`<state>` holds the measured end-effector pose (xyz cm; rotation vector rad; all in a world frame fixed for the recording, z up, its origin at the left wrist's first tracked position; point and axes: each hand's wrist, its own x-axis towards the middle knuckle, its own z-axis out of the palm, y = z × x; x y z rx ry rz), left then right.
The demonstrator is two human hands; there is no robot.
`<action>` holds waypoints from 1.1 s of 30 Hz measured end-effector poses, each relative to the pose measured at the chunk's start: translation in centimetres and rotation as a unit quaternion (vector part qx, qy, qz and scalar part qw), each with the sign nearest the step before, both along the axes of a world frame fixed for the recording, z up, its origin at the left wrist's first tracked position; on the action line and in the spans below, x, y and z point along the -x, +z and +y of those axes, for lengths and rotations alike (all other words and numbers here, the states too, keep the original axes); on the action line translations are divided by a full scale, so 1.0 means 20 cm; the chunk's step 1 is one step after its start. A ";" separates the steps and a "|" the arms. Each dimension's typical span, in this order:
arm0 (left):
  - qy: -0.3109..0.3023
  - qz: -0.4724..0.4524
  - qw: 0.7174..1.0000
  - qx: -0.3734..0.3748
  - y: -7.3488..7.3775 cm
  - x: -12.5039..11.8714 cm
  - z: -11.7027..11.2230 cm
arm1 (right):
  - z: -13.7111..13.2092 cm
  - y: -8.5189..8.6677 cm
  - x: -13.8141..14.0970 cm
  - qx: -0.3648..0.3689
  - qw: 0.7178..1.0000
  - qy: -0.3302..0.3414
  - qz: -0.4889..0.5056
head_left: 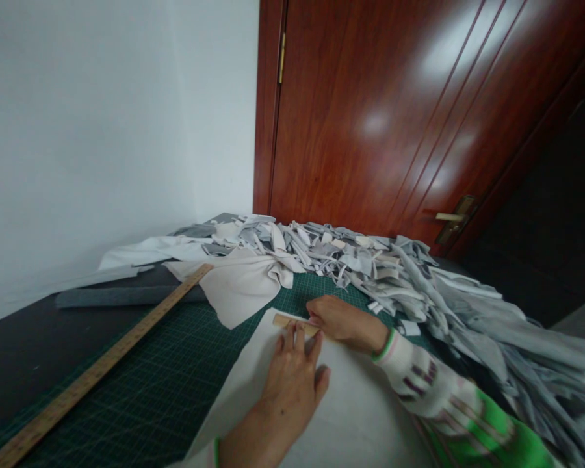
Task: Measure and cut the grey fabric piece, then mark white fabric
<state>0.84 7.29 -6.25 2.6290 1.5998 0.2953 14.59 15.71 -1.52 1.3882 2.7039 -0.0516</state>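
Note:
A sheet of white fabric [355, 396] lies over the green cutting mat [195, 370]. Across its far edge rests a short wooden ruler [281, 321]. My left hand [292, 377] lies on the fabric with its fingers stretched out, the fingertips pressing on the ruler. Beyond the ruler's right part, my right hand [338, 320] is curled closed at the fabric's far edge. Whatever its fingers grip is hidden from this angle.
A long wooden ruler [102, 370] runs diagonally along the mat's left side. A crumpled pale cloth [238, 286] lies ahead. Heaped grey and white fabric scraps [355, 257] line the table's back and right, against a wooden door [351, 130]. A rolled dark cloth [112, 296] sits left.

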 end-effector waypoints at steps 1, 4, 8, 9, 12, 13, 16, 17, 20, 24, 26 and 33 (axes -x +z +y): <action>-0.002 0.002 1.000 0.001 0.00 0.00 0.00 | -0.01 0.00 -0.01 -0.002 1.000 -0.003 -0.003; -0.009 0.003 1.000 0.004 0.00 0.00 0.00 | -0.03 0.01 -0.05 -0.006 1.000 -0.012 -0.016; -0.006 0.001 1.000 -0.006 0.00 0.00 0.01 | -0.06 0.02 -0.08 -0.006 0.999 -0.026 -0.040; -0.006 0.005 1.000 -0.006 0.01 0.00 0.01 | -0.07 0.02 -0.08 -0.006 0.998 -0.030 -0.046; -0.007 0.015 1.000 -0.005 0.02 0.01 0.00 | -0.09 0.03 -0.09 -0.002 0.997 -0.037 -0.061; -0.007 0.014 1.000 -0.005 0.02 0.01 0.00 | -0.09 0.03 -0.10 0.000 0.997 -0.039 -0.066; -0.004 0.013 1.000 -0.005 0.02 0.01 0.00 | -0.11 0.04 -0.11 0.006 0.996 -0.048 -0.080; -0.003 0.014 1.000 -0.004 0.02 0.01 0.00 | -0.12 0.05 -0.12 0.007 0.995 -0.049 -0.083; -0.003 0.021 1.000 -0.004 0.02 0.00 0.01 | -0.14 0.06 -0.15 0.005 0.995 -0.050 -0.091; -0.005 0.027 1.000 -0.008 0.03 0.00 0.01 | -0.15 0.04 -0.20 0.003 0.993 -0.059 -0.103; -0.004 0.030 1.000 -0.009 0.03 0.00 0.01 | -0.16 0.02 -0.23 -0.001 0.992 -0.067 -0.106; -0.005 0.039 0.999 -0.020 0.00 0.01 0.00 | -0.19 -0.01 -0.34 -0.004 0.989 -0.099 -0.114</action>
